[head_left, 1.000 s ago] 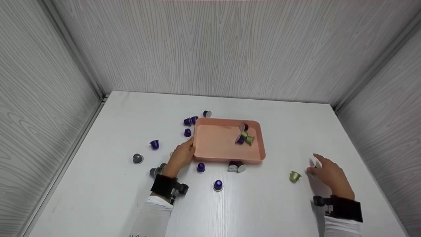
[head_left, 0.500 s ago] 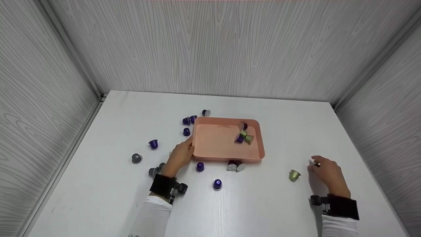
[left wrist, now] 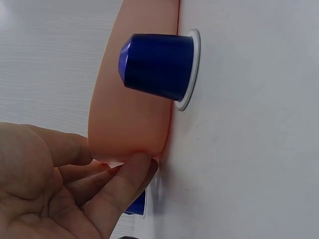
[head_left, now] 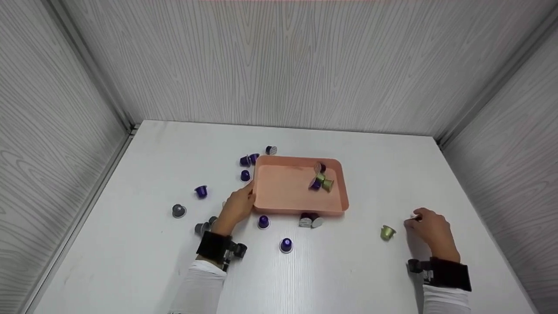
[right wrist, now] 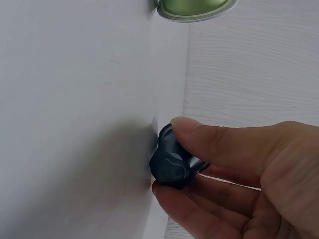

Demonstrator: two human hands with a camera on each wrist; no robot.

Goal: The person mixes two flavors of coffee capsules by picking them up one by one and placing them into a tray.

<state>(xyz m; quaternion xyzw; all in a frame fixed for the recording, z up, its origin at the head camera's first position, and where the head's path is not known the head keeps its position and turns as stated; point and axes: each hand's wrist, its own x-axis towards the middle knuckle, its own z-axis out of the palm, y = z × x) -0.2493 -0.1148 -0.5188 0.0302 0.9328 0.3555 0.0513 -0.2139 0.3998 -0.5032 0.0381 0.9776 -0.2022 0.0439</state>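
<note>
My left hand (head_left: 237, 205) grips the left side of a shallow salmon-pink tray (head_left: 279, 187). In the left wrist view, its thumb and fingers pinch the tray's wall (left wrist: 132, 124), and a blue-purple coffee capsule (left wrist: 159, 64) stands close beside it. Far to the right, my right hand (head_left: 433, 226) pinches a dark coffee capsule (right wrist: 172, 167) between thumb and fingers at the table surface. A green capsule (head_left: 387, 232) lies just left of that hand. Inside the tray, a cluster of capsules includes a green one (head_left: 328, 185) and a purple one (head_left: 314, 184).
Purple capsules (head_left: 245, 175) are scattered left of and behind the tray. Grey capsules (head_left: 178, 211) lie farther left, some partly hidden by my left wrist. Two capsules with pale lids (head_left: 305, 221) touch or nearly touch the tray's front. Wood-grain panels (head_left: 279, 65) enclose the table.
My right hand's fingers have closed in on the dark capsule, and the hand has shifted slightly left. The left hand stays at the tray; the whole view has drifted a little.
</note>
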